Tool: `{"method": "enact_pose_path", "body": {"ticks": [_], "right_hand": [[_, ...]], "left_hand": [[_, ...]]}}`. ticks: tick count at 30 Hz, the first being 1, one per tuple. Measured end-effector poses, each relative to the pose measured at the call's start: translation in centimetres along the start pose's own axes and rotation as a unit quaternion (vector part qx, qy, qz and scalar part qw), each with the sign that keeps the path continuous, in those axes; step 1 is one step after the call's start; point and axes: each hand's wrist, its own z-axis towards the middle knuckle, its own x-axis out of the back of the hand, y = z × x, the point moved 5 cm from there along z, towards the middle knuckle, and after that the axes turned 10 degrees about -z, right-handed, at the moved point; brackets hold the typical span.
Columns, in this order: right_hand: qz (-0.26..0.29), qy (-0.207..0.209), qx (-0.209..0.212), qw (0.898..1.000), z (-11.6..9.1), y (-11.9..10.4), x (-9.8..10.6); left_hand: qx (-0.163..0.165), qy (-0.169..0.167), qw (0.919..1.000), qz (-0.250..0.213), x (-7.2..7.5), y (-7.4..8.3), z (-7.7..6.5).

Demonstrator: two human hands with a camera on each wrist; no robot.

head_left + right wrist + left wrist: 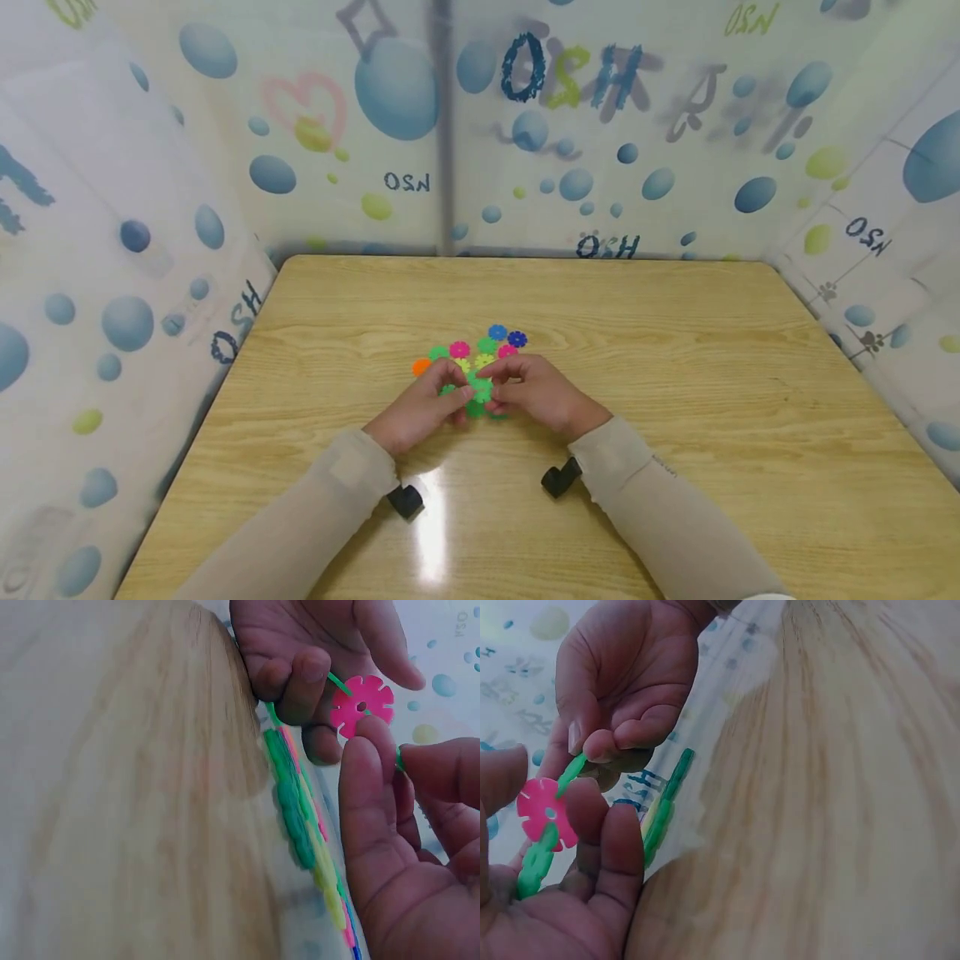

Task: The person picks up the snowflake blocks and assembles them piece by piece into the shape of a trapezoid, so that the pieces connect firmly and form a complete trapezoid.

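In the head view my left hand (423, 407) and right hand (543, 393) meet over the middle of the table around a green snowflake disc (482, 390). A pink slotted snowflake disc (544, 810) is joined at an angle to green discs (536, 862) on both sides. The left hand's fingers curl by the green disc on one side. In the right wrist view my right hand (412, 855) pinches the edge of a green disc (400, 759) between thumb and fingers. Fingers partly hide the joined discs.
Loose snowflake discs lie flat just beyond and under the hands: orange (422, 367), pink (460, 349), blue (498, 332), dark blue (517, 339), yellow and green. The wooden table (675, 333) meets patterned curtain walls (525, 167) at its back and sides.
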Motion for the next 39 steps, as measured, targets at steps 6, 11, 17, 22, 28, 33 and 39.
{"method": "enact_pose_path", "body": {"ticks": [6,11,17,22,28,33,39], "right_hand": [[-0.067,0.016,-0.006,0.998,0.0,-0.1,0.7],[-0.196,0.031,-0.018,0.98,-0.2,0.1,1.8],[-0.283,-0.017,-0.007,0.959,-0.5,-0.1,1.6],[-0.31,-0.049,0.013,0.949,-0.7,-0.6,1.0],[-0.347,-0.049,0.005,0.937,-1.0,-1.1,0.7],[-0.354,-0.028,-0.014,0.935,-1.0,-0.9,1.0],[-0.275,0.006,0.004,0.962,-0.5,-0.2,1.6]], "left_hand": [[-0.01,-0.007,0.9993,0.036,0.0,0.1,0.0],[-0.015,-0.018,0.9994,0.027,0.0,0.4,-0.1],[-0.013,-0.029,0.9995,0.009,0.0,0.6,-0.2],[-0.016,-0.035,0.9993,0.0,0.0,0.6,0.0],[-0.019,-0.039,0.999,-0.013,-0.1,0.6,0.0],[-0.022,-0.041,0.9987,-0.022,-0.1,0.6,0.0],[-0.014,-0.041,0.9987,-0.028,-0.1,0.5,-0.1]]}}
